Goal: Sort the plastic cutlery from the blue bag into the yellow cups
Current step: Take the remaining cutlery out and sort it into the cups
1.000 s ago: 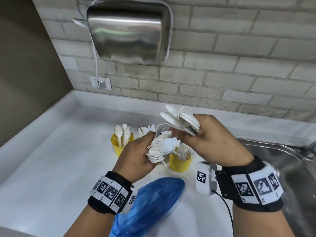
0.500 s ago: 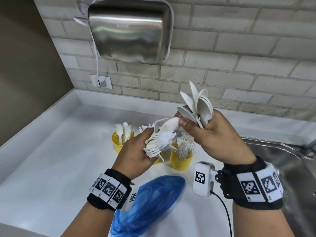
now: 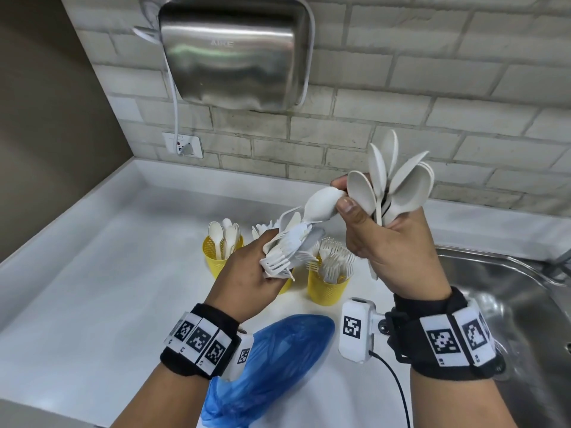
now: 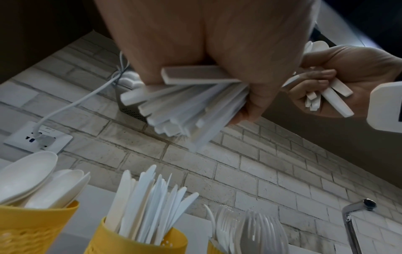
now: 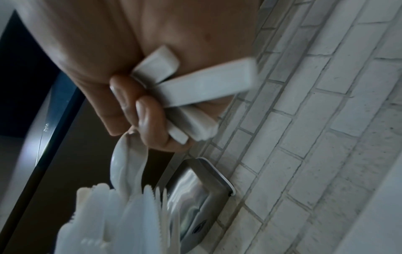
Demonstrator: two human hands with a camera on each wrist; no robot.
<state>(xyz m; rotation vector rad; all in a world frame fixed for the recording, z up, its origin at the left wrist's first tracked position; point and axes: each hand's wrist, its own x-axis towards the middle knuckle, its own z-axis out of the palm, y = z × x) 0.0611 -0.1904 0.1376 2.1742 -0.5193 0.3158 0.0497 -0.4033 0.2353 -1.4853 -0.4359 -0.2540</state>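
Two hands sort white plastic cutlery above three yellow cups.

The spoon (image 3: 321, 202), light, stiff and slick, is pinched at its bowl by the right hand (image 3: 392, 242), which also clasps a fan of spoons (image 3: 398, 180). The left hand (image 3: 247, 273) grips a mixed bundle (image 3: 290, 248) by its handles. Cups (image 3: 327, 288) stand on the table beyond them, blue bag (image 3: 272, 366) below; the handle likely offers the surest hold.

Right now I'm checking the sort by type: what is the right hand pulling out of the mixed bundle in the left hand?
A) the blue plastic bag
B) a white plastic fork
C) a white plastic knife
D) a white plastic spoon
D: the right hand pinches the bowl of a white plastic spoon between thumb and finger, its handle running into the left hand's mixed bundle of white plastic cutlery.
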